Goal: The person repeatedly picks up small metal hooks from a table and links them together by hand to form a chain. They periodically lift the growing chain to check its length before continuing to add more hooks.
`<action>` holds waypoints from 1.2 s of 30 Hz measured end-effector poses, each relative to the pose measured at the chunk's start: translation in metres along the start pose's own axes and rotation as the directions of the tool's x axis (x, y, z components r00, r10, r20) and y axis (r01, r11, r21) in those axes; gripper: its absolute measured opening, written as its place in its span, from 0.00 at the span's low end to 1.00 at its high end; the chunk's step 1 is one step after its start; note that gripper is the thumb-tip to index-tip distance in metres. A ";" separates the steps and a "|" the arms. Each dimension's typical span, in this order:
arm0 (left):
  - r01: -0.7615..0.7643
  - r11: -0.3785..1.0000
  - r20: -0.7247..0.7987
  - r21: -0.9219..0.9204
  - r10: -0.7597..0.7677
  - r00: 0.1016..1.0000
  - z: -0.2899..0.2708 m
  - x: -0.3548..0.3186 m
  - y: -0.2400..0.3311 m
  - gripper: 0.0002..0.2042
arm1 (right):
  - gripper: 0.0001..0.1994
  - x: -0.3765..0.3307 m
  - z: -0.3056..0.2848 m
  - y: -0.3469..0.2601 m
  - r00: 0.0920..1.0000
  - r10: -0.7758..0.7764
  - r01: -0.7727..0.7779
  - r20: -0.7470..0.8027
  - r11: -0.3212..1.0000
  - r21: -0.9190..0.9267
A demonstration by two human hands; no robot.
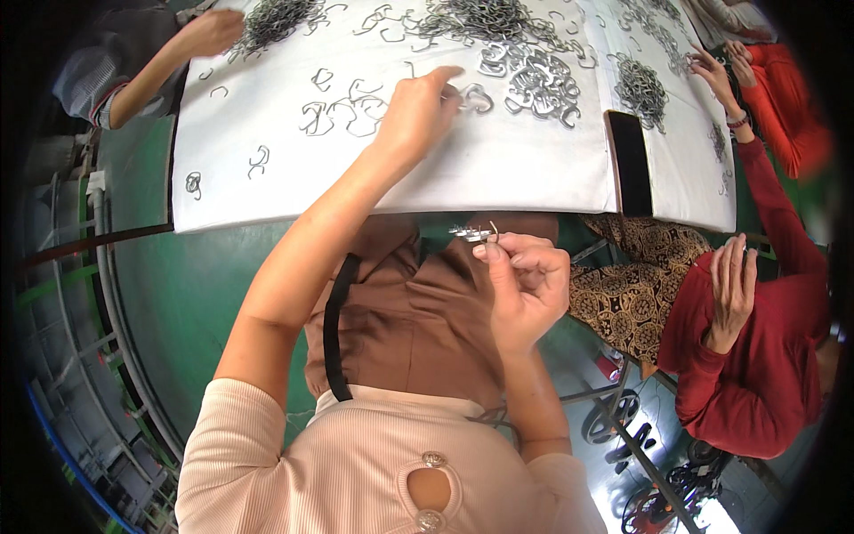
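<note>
My left hand (418,111) is over the white-covered table, index finger stretched out and fingers apart. Beside its fingertips lies a shiny bent metal hook (478,98), slightly blurred. My right hand (534,276) is raised in front of the table's near edge. Its thumb and forefinger pinch a few small bent metal hooks (476,233), which stick out to the left; their exact number is hard to make out. To the right of my left hand sits a pile of shiny hooks (541,84). Darker loose hooks (342,116) are scattered to its left.
A large dark heap of hooks (485,18) stands at the far side, with another heap (280,20) near a co-worker's hand (212,34). At right lie a black phone (630,165) and another heap (640,93). A co-worker in dark red (747,374) sits close on my right.
</note>
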State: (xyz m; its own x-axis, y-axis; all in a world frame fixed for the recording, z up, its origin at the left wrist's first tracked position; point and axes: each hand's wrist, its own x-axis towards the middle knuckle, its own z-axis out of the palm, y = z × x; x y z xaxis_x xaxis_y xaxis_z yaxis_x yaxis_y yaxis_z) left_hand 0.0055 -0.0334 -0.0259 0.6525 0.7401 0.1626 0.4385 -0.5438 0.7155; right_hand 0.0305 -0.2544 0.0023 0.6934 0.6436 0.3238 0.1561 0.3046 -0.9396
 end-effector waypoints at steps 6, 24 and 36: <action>0.228 0.779 0.164 -0.584 -0.162 0.973 -0.020 -0.055 0.033 0.09 | 0.10 0.002 0.009 0.010 1.000 0.001 -0.002 0.028 1.000 0.019; -0.024 0.795 -0.106 -0.606 -0.051 0.993 -0.042 -0.136 0.016 0.07 | 0.06 0.012 0.027 0.031 0.993 0.110 -0.100 0.033 0.972 -0.213; 0.039 0.777 -0.103 -0.629 -0.133 0.986 -0.052 -0.148 0.000 0.08 | 0.08 0.177 0.137 0.104 0.719 0.304 0.394 0.625 0.561 -0.728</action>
State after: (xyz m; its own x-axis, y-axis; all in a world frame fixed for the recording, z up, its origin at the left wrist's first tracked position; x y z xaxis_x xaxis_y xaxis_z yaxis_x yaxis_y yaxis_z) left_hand -0.1239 -0.1225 -0.0145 0.5211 0.8427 0.1351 -0.0225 -0.1447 0.9892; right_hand 0.0734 -0.0122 -0.0233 0.1069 0.9941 0.0163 0.8729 -0.0859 -0.4803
